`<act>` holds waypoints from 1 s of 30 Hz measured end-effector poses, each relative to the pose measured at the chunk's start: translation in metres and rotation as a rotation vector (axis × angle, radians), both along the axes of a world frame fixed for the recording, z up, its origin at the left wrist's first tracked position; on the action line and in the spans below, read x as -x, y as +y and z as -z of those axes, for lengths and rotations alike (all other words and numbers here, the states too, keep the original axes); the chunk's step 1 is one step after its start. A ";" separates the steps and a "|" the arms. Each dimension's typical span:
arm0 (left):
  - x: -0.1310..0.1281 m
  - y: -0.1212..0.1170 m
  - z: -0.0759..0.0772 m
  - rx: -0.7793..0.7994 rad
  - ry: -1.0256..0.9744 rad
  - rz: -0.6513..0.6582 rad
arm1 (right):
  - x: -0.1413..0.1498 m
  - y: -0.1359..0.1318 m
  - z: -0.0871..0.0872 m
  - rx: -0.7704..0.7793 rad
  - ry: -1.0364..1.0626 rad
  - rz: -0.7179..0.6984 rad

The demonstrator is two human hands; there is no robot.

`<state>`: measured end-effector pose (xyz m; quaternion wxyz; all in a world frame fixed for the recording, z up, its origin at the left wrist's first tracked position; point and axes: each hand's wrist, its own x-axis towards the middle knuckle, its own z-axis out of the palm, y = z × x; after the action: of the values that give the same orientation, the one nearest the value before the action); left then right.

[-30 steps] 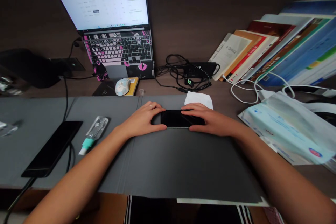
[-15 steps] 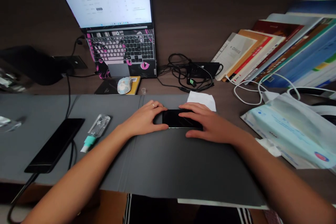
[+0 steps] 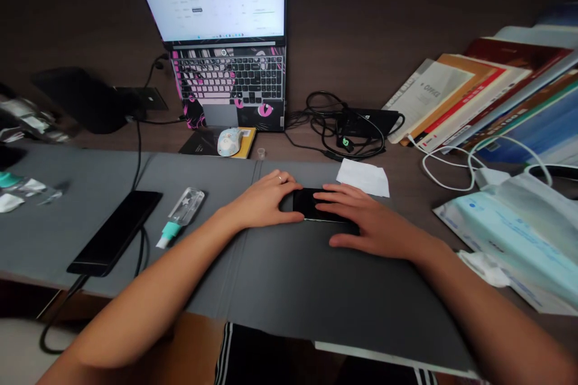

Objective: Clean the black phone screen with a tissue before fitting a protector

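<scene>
A black smartphone [image 3: 309, 206] lies flat and sideways on the grey desk mat [image 3: 289, 283]. My left hand [image 3: 265, 200] grips its left end, thumb on the near edge and fingers on the far edge. Over the right part of the screen rests my right hand [image 3: 372, 221], its fingers stretched out and its thumb apart on the mat side; it hides that end of the phone. Just behind the right fingers is a white wipe or paper [image 3: 363, 177]. To the left of my left forearm lies a clear spray bottle [image 3: 184, 212] with a teal collar.
A second phone [image 3: 115, 233] with a cable lies at the left. Behind stand a laptop [image 3: 232, 81], a mouse [image 3: 229, 141] on a booklet, and a black adapter [image 3: 368, 123] with tangled cords. Leaning books [image 3: 456, 93], a white cable and a blue-white packet [image 3: 519, 228] occupy the right.
My right thumb has come off the phone's near edge, and the right hand has spread and shifted slightly toward me. My left hand keeps its grip. The whole view has swung left.
</scene>
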<state>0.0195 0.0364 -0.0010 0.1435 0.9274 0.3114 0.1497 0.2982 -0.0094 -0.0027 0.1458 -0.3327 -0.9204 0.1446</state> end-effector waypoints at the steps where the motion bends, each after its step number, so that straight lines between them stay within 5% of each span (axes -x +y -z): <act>1: 0.000 0.000 0.000 -0.001 0.004 -0.002 | 0.000 0.000 0.000 0.007 0.001 0.006; 30: 0.000 0.001 -0.004 0.009 0.022 -0.003 | 0.037 0.027 -0.019 -0.106 -0.093 -0.078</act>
<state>0.0195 0.0376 0.0027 0.1442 0.9278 0.3150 0.1384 0.2616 0.0175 0.0162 0.1147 -0.2947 -0.9448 0.0860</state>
